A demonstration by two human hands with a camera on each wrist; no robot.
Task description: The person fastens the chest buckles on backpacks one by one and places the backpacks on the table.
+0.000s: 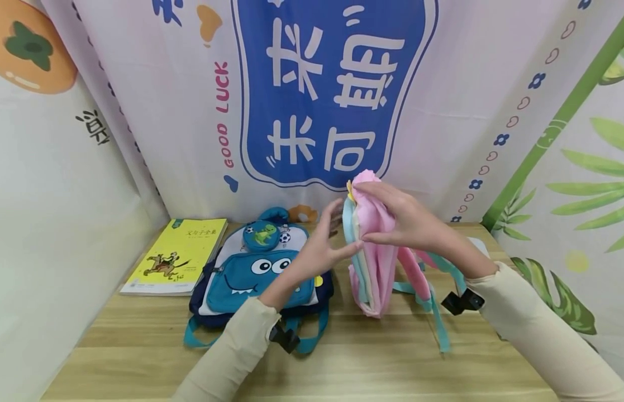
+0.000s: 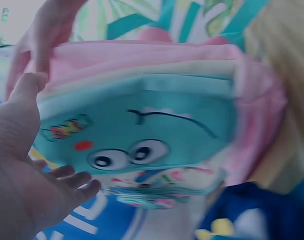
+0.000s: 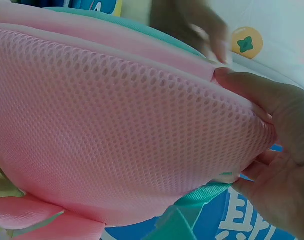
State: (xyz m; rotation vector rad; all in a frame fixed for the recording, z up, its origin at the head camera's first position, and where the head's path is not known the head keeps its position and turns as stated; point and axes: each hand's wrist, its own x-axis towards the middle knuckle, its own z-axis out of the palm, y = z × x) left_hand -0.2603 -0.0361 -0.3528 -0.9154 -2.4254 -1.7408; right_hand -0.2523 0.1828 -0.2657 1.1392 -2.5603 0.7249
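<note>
"Where's the pink backpack (image 1: 374, 273) from where you stand?"

"Just right of the blue backpack (image 1: 231, 285), held up on edge. Its teal front pocket (image 2: 171, 120) faces the blue backpack, and its mesh back panel (image 3: 127, 120) faces away. I can't tell whether it rests on the table (image 1: 352, 363)."

"And the hands?"

"The right hand (image 1: 407, 218) is clamped on the pink backpack's upper edge. The left hand (image 1: 317, 251) is on the side nearer the blue backpack, fingers apart and curled round nothing. Its thumb is beside the edge; I couldn't swear it touches."

"Looks light to me. Floppy, too?"

"I'd guess so. The pink cloth creases in folds, so the sides are probably soft. The mesh back panel looks padded, likely stiffer, and that texture shouldn't slip much."

"Fragile?"

"Hardly, I'd say. I can't see what's inside, if anything, so the weight is guesswork."

"Best hold, then?"

"The upper edge by the mesh back panel, where the right hand has it, with a flat palm against the front, on the side toward the blue backpack. I'd avoid the teal strap (image 1: 438, 324): it trails loose on the far side from the blue backpack and would let everything swing."
</note>
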